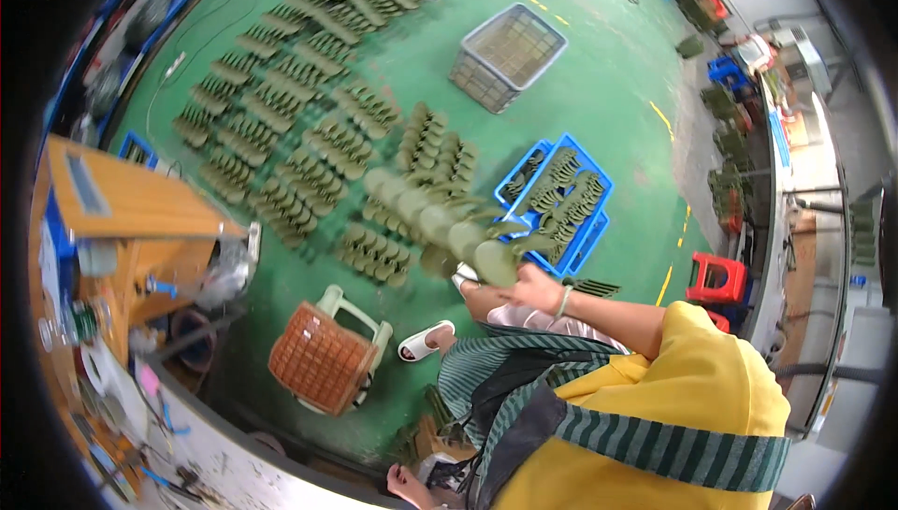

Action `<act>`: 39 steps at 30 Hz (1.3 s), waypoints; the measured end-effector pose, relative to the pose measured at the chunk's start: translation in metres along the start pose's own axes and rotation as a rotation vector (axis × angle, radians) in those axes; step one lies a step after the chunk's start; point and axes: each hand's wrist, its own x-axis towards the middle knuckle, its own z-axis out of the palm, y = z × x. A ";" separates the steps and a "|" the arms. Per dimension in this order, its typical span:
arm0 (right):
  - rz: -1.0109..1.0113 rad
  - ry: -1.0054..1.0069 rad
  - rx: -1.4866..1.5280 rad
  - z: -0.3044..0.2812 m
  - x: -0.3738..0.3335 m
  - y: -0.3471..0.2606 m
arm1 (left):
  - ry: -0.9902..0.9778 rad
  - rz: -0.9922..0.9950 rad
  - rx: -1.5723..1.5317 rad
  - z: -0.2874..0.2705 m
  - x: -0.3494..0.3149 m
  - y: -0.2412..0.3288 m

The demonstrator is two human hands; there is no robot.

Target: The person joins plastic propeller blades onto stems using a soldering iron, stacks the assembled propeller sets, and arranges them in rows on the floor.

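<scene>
Yellow sleeve [711, 351] fills the bottom of the view, closest of all, with a striped green apron [655, 445] over it. From that sleeve an arm reaches out, and the right hand [535, 287] is closed around the end of a long stack of green round pieces [440, 225]. The stack sticks out up and to the left, over the green floor [599, 99]. The left hand [404, 484] is low at the bottom edge; I cannot tell if it is open or closed. Just past the stack sits a blue crate [599, 194] with more green pieces inside. Rows of green pieces [299, 117] lie on the floor farther out. A grey crate [510, 57] stands beyond them. An orange stool [323, 359] is to the left, and a red stool [718, 278] to the right.
</scene>
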 end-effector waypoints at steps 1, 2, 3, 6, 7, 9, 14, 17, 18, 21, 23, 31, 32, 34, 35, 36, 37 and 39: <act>-0.097 -0.043 0.117 0.000 0.003 0.003 | -0.160 0.050 -0.132 0.011 0.014 0.016; 0.107 -0.182 0.423 -0.004 0.010 0.019 | -0.306 -0.002 -0.271 0.024 0.020 0.049; 0.130 -0.194 0.417 -0.015 0.010 0.015 | -0.356 -0.042 -0.257 0.034 0.008 0.121; -0.002 -0.224 0.508 -0.030 -0.009 -0.025 | -0.413 0.197 -0.091 0.042 0.014 0.160; -0.012 -0.212 0.529 -0.041 -0.010 -0.023 | -0.480 0.131 -0.115 0.045 0.021 0.163; 0.006 -0.107 0.554 -0.066 -0.017 -0.010 | -0.550 0.076 -0.123 0.049 0.033 0.175; -0.052 0.354 0.408 -0.137 -0.049 -0.004 | -0.655 -0.297 -0.122 0.044 0.099 0.145; -0.093 0.571 0.515 -0.173 -0.067 0.001 | -0.650 -0.353 -0.082 0.034 0.132 0.140; -0.117 0.612 0.546 -0.183 -0.074 -0.001 | -0.661 -0.382 -0.078 0.033 0.140 0.144; -0.191 0.778 0.695 -0.207 -0.089 -0.013 | -0.671 -0.406 -0.082 0.035 0.154 0.156; -0.228 0.836 0.714 -0.224 -0.102 -0.012 | -0.926 -0.415 -0.262 0.034 0.170 0.161; -0.406 1.041 0.769 -0.278 -0.127 -0.038 | -1.027 -0.931 -0.592 0.067 0.214 0.160; -0.421 1.068 0.785 -0.286 -0.127 -0.040 | -1.031 -0.918 -0.599 0.079 0.222 0.165; -0.447 1.082 0.799 -0.306 -0.116 -0.043 | -1.052 -0.500 -0.356 0.106 0.228 0.187; -0.460 1.074 0.810 -0.319 -0.109 -0.043 | -1.041 -0.295 -0.231 0.117 0.227 0.200; -0.477 1.069 0.814 -0.337 -0.097 -0.044 | -0.830 -0.314 -0.277 0.136 0.219 0.220; -0.483 1.049 0.814 -0.354 -0.081 -0.046 | -0.703 -0.057 -0.140 0.163 0.213 0.251; -0.461 1.030 0.845 -0.395 -0.048 -0.046 | -0.646 -0.012 -0.106 0.210 0.183 0.350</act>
